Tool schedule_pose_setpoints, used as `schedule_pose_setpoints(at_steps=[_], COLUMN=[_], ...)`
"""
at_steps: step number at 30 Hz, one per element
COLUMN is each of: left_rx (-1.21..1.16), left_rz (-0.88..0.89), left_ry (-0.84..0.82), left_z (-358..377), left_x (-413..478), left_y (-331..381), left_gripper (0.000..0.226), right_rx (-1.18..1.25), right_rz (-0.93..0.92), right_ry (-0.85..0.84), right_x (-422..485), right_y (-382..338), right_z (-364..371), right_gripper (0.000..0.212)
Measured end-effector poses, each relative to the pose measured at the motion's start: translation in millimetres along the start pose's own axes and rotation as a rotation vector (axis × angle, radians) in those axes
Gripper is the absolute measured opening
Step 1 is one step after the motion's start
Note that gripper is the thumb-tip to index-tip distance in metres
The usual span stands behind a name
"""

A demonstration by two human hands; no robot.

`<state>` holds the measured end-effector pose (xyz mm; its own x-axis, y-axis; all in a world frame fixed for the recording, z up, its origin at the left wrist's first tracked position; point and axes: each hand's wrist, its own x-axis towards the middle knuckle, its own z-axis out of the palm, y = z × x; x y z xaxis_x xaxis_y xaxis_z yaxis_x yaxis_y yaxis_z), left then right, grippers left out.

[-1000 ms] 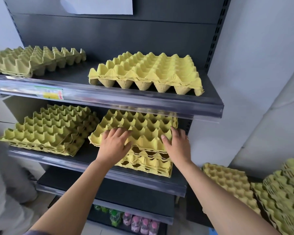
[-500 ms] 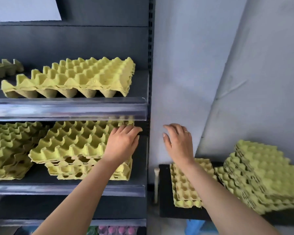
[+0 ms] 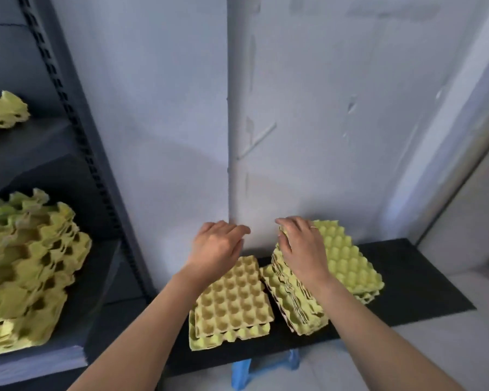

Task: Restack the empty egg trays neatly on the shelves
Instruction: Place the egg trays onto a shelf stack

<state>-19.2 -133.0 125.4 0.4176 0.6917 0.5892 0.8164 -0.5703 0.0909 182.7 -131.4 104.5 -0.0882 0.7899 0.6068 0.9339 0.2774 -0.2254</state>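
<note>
Two small stacks of yellow egg trays lie on a black board (image 3: 407,283). The flat left stack (image 3: 232,303) shows its cups upward. The tilted right stack (image 3: 347,266) is taller and shows its bumps. My left hand (image 3: 218,245) hovers above the far end of the left stack, fingers loosely curled, holding nothing. My right hand (image 3: 301,246) lies on the top left part of the right stack, its fingertips at the far corner. On the dark shelf unit (image 3: 76,131) at the left, a messy pile of trays (image 3: 23,266) fills the middle shelf.
One more tray corner (image 3: 3,111) shows on the upper shelf. A blue stool (image 3: 263,365) holds up the black board. White walls meet in a corner behind the stacks, with a pale door edge (image 3: 463,165) at the right.
My view swung right, away from the shelves. Both hands left the shelf stack and moved down to the trays on the black board; my right hand now touches the tilted stack.
</note>
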Motion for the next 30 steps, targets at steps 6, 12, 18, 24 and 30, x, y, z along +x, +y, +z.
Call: schedule_pose_setpoints(at_steps=[6,12,18,24,30], left_rx=[-0.079,-0.117,-0.127,-0.078,-0.126], left_rz=[0.095,0.099,-0.024,-0.179,-0.424], left_ry=[-0.161,-0.358,-0.554,-0.828,-0.922], left_z=[58.7,129.2,193.0,240.2,282.8], left_x=[45.9,84.6,101.8,92.1,81.5], left_y=[38.4,38.5,33.1,44.4,73.6], left_gripper=[0.029,0.025,0.033,0.042,0.044], right_rx=[-0.085,-0.12,-0.117,-0.055,0.005], right_rz=[0.164,0.296,0.415,0.521,0.48], right_ry=[-0.163,-0.332,-0.581,-0.848,-1.033], right_x=[-12.4,-8.9,-4.0,-8.5,-12.2], right_y=[83.5,144.7,188.9,234.7,288.8], right_z=[0.6,14.6,39.5,74.4,103.4], right_gripper=[0.024,0.032,0.041,0.049,0.053])
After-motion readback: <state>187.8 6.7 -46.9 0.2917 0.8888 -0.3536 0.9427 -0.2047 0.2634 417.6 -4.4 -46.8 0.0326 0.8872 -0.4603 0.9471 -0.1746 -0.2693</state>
